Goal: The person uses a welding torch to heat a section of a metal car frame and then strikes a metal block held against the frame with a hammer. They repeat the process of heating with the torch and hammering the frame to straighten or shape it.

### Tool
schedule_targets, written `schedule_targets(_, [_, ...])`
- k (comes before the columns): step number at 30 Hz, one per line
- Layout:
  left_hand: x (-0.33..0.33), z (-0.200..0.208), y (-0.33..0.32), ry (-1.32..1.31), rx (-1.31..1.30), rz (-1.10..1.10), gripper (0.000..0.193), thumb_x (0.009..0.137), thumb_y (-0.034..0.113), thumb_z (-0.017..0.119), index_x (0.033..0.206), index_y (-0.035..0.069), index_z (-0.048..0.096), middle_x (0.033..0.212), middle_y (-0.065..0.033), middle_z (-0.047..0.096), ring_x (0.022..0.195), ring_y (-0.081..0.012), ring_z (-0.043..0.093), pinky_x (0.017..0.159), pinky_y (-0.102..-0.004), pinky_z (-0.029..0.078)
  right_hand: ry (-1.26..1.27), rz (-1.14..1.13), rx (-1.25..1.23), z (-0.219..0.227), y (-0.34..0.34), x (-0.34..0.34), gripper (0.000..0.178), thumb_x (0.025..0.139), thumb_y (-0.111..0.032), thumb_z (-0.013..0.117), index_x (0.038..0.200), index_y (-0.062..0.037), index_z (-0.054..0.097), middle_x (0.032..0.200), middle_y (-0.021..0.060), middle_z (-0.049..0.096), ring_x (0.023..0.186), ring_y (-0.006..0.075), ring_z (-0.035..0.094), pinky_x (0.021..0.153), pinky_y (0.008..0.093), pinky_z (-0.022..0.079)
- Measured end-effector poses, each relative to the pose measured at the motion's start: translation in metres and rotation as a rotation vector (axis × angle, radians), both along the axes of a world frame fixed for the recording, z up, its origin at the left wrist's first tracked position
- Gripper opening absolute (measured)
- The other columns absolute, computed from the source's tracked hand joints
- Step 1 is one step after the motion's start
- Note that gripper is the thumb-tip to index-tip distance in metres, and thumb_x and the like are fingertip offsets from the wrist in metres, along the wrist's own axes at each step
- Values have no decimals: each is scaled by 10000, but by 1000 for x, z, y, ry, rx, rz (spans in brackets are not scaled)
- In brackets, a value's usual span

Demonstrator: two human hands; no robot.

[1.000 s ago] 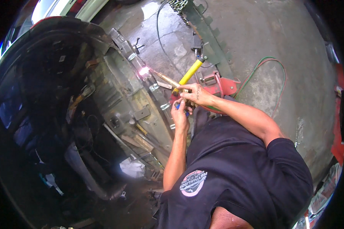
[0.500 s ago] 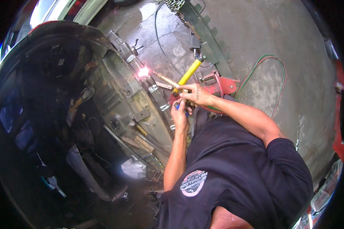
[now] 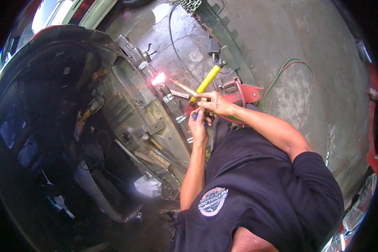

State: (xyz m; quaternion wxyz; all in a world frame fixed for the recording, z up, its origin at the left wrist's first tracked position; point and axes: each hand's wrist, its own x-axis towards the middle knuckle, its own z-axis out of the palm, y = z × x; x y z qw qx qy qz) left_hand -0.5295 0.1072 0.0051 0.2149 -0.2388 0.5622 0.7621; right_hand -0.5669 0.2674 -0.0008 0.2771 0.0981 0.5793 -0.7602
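A brass cutting or heating torch (image 3: 185, 88) points up and left from my hands. My right hand (image 3: 216, 104) is closed around its body. Just below, my left hand (image 3: 198, 124) is closed on the torch's rear end, where a blue part shows between the fingers; the grip itself is mostly hidden. Bright pinkish-white light glows at the heated spot (image 3: 158, 78) on the metal sill (image 3: 169, 97) of a stripped car body, a short way ahead of the torch tip. A yellow cylinder (image 3: 208, 79) lies behind the torch, close to my right hand.
Green and red hoses (image 3: 311, 77) loop over the concrete floor on the right. A red steel fixture (image 3: 250, 93), a green slotted beam (image 3: 233, 54) and a chain (image 3: 191, 5) stand beyond my hands. Inside the car body, a white cloth (image 3: 148, 186) lies near a hammer (image 3: 149, 139).
The glow on the sill has spread slightly and looks longer. Both hands and the torch hold nearly the same place.
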Motion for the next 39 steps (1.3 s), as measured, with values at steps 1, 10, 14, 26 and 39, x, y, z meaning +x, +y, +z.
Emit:
schedule_targets(1, [0, 1, 0, -6, -10, -7, 207, 1001, 181, 642, 1127, 31, 576, 884, -91, 661, 644, -157, 611, 541, -285, 471, 5, 4, 6, -1, 0, 0, 527, 977, -282, 628, 1435, -34, 546, 868, 105, 726, 513, 124, 597, 439, 287, 472])
schedule_targets(10, [3, 6, -2, 14, -12, 9, 208, 1001, 171, 635, 1151, 36, 585, 901, -81, 666, 656, -155, 610, 545, -283, 473, 21, 34, 44, 3, -3, 0, 522, 976, -287, 641, 1437, -58, 553, 807, 86, 720, 526, 121, 605, 444, 289, 478])
schedule_targets(14, [3, 6, -4, 23, -11, 23, 204, 1003, 166, 633, 1156, 41, 585, 910, -77, 669, 658, -150, 610, 545, -281, 475, 20, 39, 36, 1, -8, -2, 519, 970, -284, 651, 1436, -75, 559, 809, 83, 722, 545, 122, 624, 452, 288, 487])
schedule_targets(26, [5, 5, -12, 45, -50, 93, 216, 1029, 166, 602, 1165, -1, 596, 928, -95, 683, 600, -144, 617, 505, -273, 472, 42, 81, -18, 2, -16, -5, 522, 984, -220, 626, 1456, -29, 509, 1071, 149, 758, 546, 158, 669, 466, 288, 520])
schedule_targets(39, [5, 4, -8, 30, 0, 48, 247, 986, 183, 660, 1175, 43, 585, 918, -71, 679, 635, -143, 611, 527, -280, 478, 44, 69, 28, 5, -10, -3, 511, 985, -238, 631, 1442, -33, 531, 1004, 127, 772, 571, 127, 647, 470, 284, 496])
